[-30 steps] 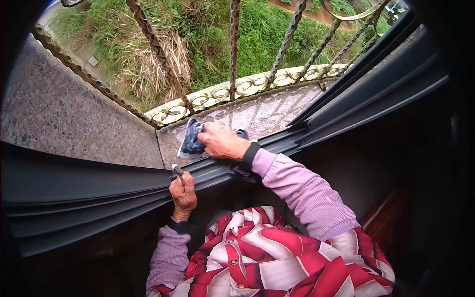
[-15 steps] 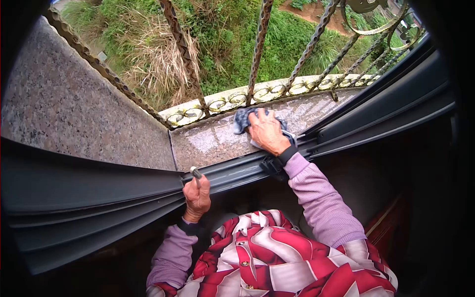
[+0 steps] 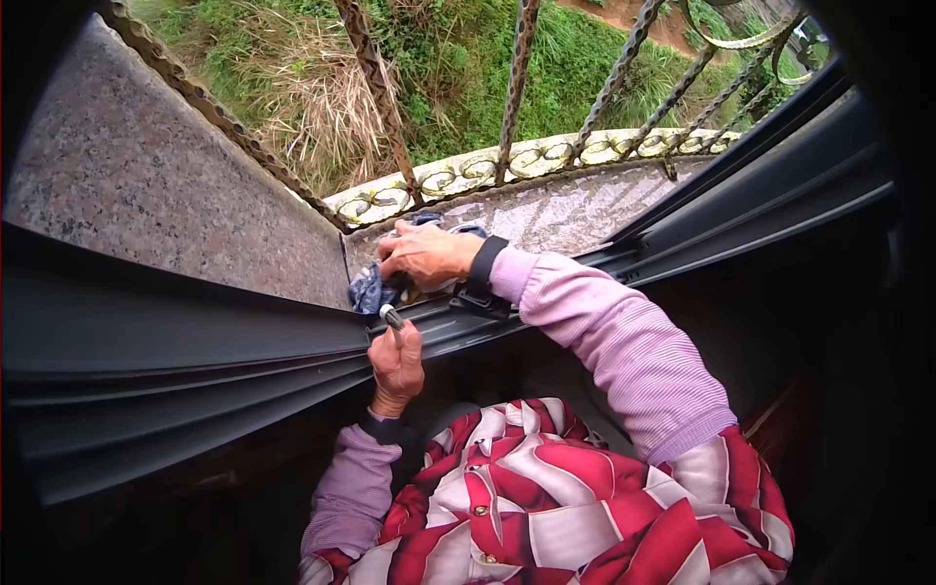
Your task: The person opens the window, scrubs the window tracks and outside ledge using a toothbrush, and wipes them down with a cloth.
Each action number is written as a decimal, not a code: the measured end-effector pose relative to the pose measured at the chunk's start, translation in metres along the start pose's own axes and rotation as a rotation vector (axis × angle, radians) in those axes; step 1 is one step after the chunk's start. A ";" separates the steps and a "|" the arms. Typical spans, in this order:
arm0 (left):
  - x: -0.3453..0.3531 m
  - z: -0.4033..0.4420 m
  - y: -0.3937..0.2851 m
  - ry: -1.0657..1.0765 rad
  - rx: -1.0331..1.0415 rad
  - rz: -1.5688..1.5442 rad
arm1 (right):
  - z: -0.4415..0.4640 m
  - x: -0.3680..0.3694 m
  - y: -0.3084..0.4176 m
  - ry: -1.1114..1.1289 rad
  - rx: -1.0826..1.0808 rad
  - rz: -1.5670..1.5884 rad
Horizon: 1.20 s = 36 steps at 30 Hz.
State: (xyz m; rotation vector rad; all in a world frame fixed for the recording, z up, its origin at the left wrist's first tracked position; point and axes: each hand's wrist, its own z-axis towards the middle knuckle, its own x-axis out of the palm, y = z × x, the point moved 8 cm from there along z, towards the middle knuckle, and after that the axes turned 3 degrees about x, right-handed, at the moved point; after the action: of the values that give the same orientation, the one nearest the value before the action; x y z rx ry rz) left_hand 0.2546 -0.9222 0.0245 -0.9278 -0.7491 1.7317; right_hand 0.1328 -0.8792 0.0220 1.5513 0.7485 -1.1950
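My right hand (image 3: 434, 255) presses down on a crumpled dark blue and white cloth (image 3: 370, 291), its fingers bent over it. The cloth lies on the wet stone sill (image 3: 565, 216), in the left corner beside the speckled stone side wall (image 3: 185, 195). Just below the cloth, my left hand (image 3: 397, 366) is closed around a short grey rod with a white tip (image 3: 392, 317). Most of this rod is hidden in the fist, so its kind does not show. That hand is at the dark window track (image 3: 458, 331).
Twisted metal railing bars (image 3: 517, 88) rise from a pale scrolled rail (image 3: 468, 175) beyond the sill. Dark window frames (image 3: 760, 185) close in on the right and left (image 3: 175, 322). Grass and shrubs (image 3: 458, 88) lie below outside.
My right hand has swept the cloth leftward along the sill into the left corner, close to my left hand. The left hand stays nearly in place, still holding the rod.
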 end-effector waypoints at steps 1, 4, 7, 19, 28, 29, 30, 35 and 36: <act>0.000 0.001 0.001 -0.001 0.011 0.008 | -0.009 -0.011 -0.016 0.048 0.122 0.022; 0.000 -0.001 0.004 0.002 -0.009 0.013 | -0.041 -0.038 -0.053 -0.208 0.386 0.070; -0.002 -0.004 0.006 0.013 -0.048 0.043 | -0.051 -0.061 -0.024 -0.334 0.317 0.122; -0.002 -0.004 0.008 0.014 -0.077 0.042 | -0.122 -0.057 -0.038 -0.278 0.374 0.039; -0.004 -0.008 0.018 0.018 -0.140 0.078 | -0.197 -0.111 -0.047 -0.657 0.614 0.205; -0.004 -0.007 0.020 0.007 -0.151 0.027 | -0.199 -0.104 -0.048 -0.627 0.606 0.246; -0.003 -0.007 0.021 0.028 -0.170 -0.007 | -0.201 -0.097 -0.050 -0.600 0.596 0.285; 0.002 -0.001 0.014 -0.022 -0.190 -0.075 | -0.210 -0.084 -0.050 -0.380 0.687 0.483; 0.000 -0.002 0.015 -0.056 -0.221 -0.096 | -0.210 -0.084 -0.048 -0.377 0.656 0.481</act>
State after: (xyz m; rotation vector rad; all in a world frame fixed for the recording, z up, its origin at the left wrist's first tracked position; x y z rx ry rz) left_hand 0.2488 -0.9271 0.0109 -0.9781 -1.0215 1.6185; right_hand 0.1311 -0.6579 0.0878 1.8020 -0.2953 -1.3652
